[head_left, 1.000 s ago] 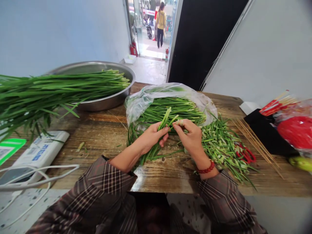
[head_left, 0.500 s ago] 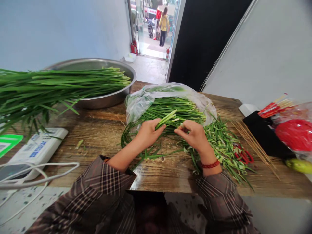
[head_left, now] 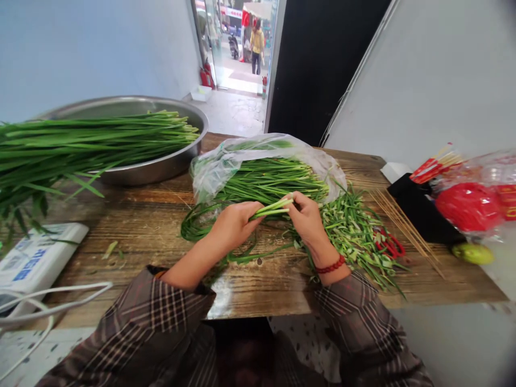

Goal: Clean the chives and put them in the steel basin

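Observation:
My left hand [head_left: 237,223] is closed around a few garlic chives [head_left: 272,208], their pale stem ends pointing right. At those ends, the thumb and fingers of my right hand [head_left: 305,216] are pinched together; a red bead bracelet circles that wrist. Just behind both hands, a clear plastic bag [head_left: 206,174] lies open with a thick bundle of chives [head_left: 278,174] inside. To the right of my right hand spreads a heap of loose chive trimmings [head_left: 350,231]. Some long green leaves curl on the table by my left hand.
A steel basin [head_left: 161,171] at the left holds a large chive bunch hanging over its side. A white device [head_left: 48,258] with cables [head_left: 72,301] lies front left. Red-handled scissors [head_left: 393,247], thin wooden sticks [head_left: 407,228] and a black box [head_left: 427,212] are on the right.
My right hand has come to the stem ends of the chives, which it was apart from before. The chives have tipped lower, and the whole view has shifted slightly.

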The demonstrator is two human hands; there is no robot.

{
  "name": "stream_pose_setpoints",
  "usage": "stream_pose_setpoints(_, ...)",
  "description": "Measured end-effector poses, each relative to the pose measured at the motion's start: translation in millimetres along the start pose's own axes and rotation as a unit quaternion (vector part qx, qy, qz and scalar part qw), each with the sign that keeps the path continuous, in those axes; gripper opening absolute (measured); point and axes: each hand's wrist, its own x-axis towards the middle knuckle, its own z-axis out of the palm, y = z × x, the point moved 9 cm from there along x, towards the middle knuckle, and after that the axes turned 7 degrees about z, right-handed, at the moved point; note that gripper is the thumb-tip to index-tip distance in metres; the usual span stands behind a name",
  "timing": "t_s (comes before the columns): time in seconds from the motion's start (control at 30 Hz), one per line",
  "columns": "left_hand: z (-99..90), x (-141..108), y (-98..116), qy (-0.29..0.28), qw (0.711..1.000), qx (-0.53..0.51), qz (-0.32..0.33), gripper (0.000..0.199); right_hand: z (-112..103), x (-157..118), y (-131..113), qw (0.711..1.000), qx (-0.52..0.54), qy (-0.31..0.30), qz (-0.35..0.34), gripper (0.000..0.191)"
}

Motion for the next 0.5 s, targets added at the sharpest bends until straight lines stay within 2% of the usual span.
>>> stream_pose_setpoints(0.07, 2.9, -1, 3, -0.018, 0.999, 0.023, 0.02, 0.013, -8, 5, 19, 0.991, 0.101, 0.036, 0.076, 0.021)
stream_pose_setpoints(0.13, -2.2, 0, 3, -0.003, 0.999, 0.032, 0.018, 0.016, -29, 10, 29, 0.978, 0.152, 0.095, 0.102, 0.027)
stream_pose_setpoints(0.23, -23.6, 0, -7, 0.081, 0.996, 0.014, -0.039, 0.026, -72, 13, 31, 0.957, 0.193, 0.2, 0.081, 0.038)
stream_pose_setpoints(0.3, -37.6, -2, -16, 0.139, 0.986, -0.011, -0.088, 0.026, -89, 13, 25, 0.955, 0.183, 0.228, 0.056, 0.039)
stream_pose_setpoints(0.33, -42.9, -4, -20, 0.162, 0.981, -0.026, -0.107, 0.027, -89, 14, 19, 0.964, 0.16, 0.208, 0.042, 0.035)
stream_pose_setpoints(0.4, -50.6, -7, -26, 0.202, 0.969, -0.052, -0.131, 0.029, -73, 17, 6, 0.99, 0.096, 0.105, 0.013, 0.022)
stream_pose_setpoints(0.47, -54.2, -9, -31, 0.227, 0.961, -0.073, -0.144, 0.027, -56, 16, 0, 0.999, 0.045, 0.019, -0.008, 0.029)
stream_pose_setpoints(0.5, -53.7, -10, -33, 0.229, 0.959, -0.082, -0.146, 0.028, -54, 15, 0, 1.0, 0.023, 0.016, -0.013, 0.03)
